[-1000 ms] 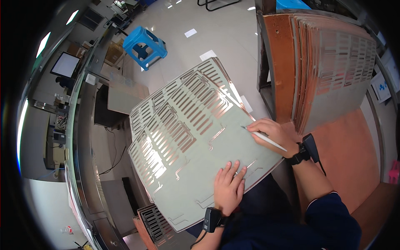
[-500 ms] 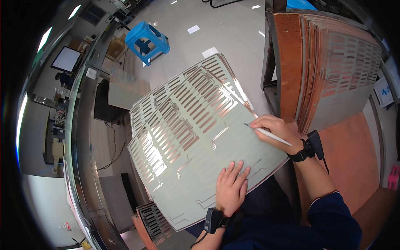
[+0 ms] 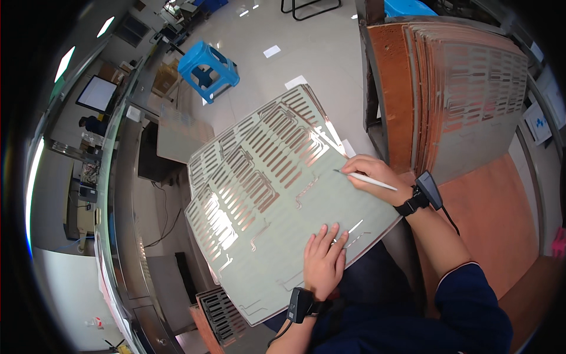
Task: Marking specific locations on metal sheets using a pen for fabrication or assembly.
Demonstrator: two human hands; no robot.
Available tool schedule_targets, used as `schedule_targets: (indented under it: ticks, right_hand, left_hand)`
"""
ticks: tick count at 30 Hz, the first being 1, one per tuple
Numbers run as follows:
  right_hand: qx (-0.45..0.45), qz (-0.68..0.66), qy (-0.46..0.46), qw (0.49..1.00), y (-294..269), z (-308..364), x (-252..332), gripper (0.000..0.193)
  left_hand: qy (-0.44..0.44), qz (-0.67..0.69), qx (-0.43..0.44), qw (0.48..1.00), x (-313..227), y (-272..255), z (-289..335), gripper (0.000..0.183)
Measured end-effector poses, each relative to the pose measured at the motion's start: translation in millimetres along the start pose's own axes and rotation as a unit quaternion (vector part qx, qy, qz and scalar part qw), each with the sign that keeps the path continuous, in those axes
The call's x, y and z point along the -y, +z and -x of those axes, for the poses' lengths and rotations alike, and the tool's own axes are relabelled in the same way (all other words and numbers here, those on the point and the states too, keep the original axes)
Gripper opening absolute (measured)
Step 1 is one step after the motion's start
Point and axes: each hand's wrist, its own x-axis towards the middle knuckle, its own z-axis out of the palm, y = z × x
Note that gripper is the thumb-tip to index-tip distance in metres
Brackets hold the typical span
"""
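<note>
Your right hand (image 3: 380, 175) pinches a white pen-shaped tool (image 3: 372, 181); beneath the fingers lies a patterned panel (image 3: 283, 248). Your left hand (image 3: 323, 265) rests there, fingers slightly spread.

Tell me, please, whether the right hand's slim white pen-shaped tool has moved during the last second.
Yes: the white pen-shaped tool has shifted slightly left and upward in view, against the flat grey-green panel.
</note>
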Motion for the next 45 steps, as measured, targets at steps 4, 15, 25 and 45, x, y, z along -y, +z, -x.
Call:
schedule_targets:
  ticks: [4,15,25,45]
  right_hand:
    - [-0.011,0.003,-0.035,0.999,4,0,-7,0.016]
    - [0.015,-0.018,-0.016,1.0,-1,9,2,0.017]
    - [-0.023,0.013,0.019,0.999,-8,8,7,0.017]
    - [-0.061,0.123,-0.019,0.99,0,76,35,0.017]
  left_hand:
    - [0.021,-0.007,-0.01,1.0,0,3,1,0.039]
    - [0.018,0.002,-0.014,1.0,4,4,4,0.04]
    - [0.009,0.022,-0.008,1.0,6,6,2,0.04]
    - [-0.003,0.023,-0.008,1.0,-2,1,1,0.039]
